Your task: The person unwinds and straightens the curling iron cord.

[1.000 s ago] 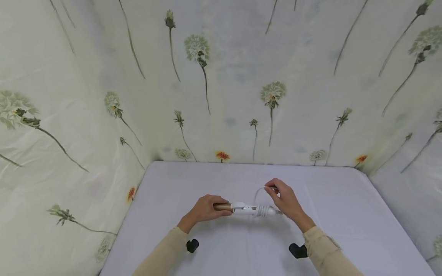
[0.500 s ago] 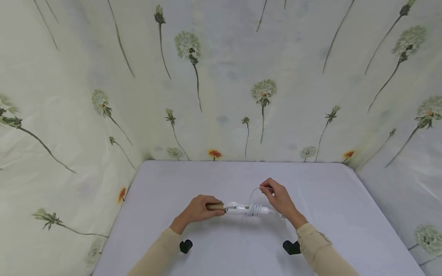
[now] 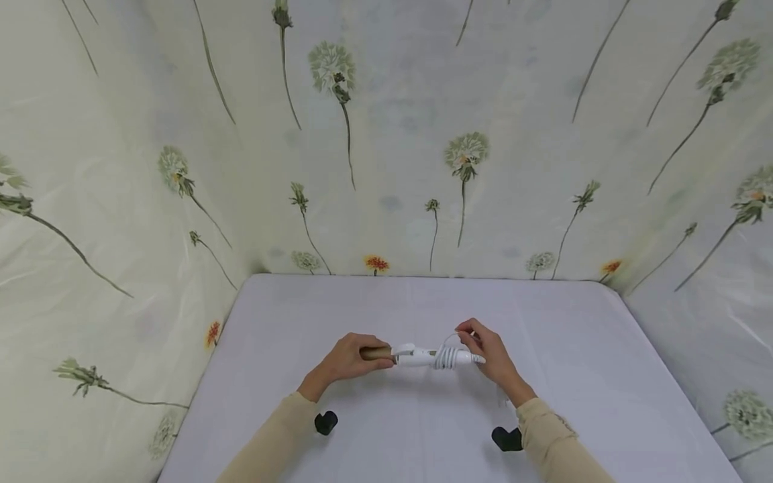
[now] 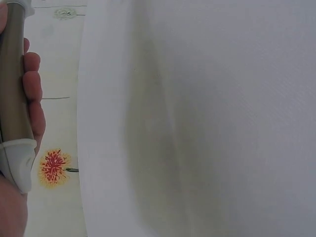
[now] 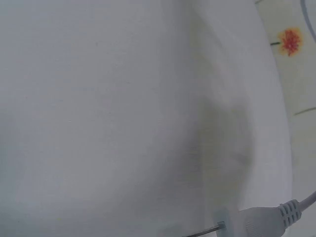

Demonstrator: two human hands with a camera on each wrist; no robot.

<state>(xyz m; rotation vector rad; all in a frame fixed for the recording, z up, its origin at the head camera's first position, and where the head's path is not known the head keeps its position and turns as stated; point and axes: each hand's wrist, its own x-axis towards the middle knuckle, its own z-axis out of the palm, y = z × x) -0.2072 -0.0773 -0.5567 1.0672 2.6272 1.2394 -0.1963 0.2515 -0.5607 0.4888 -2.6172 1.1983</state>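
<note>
A white curling iron (image 3: 413, 359) with a brownish barrel (image 4: 14, 89) is held level above the table. My left hand (image 3: 350, 357) grips it by the barrel, fingers wrapped round it in the left wrist view; a white end piece (image 4: 19, 163) lies near the palm. White cord (image 3: 445, 357) is wound in several turns round the handle. Above the handle's right end, my right hand (image 3: 488, 349) pinches the loose cord between thumb and fingers, with a short loop running back to the coils. The cord's white plug (image 5: 261, 222) with metal pins shows in the right wrist view.
A table with a pale cloth (image 3: 423, 302) lies below the hands. Walls of flower-printed fabric (image 3: 398, 168) stand behind it and at both sides. Two black pieces, one at the left (image 3: 326, 422) and one at the right (image 3: 507, 439), show near the wrists.
My right hand has come down and closer to the handle, and the loop of cord from the coils has shortened. My left hand keeps its grip on the barrel.
</note>
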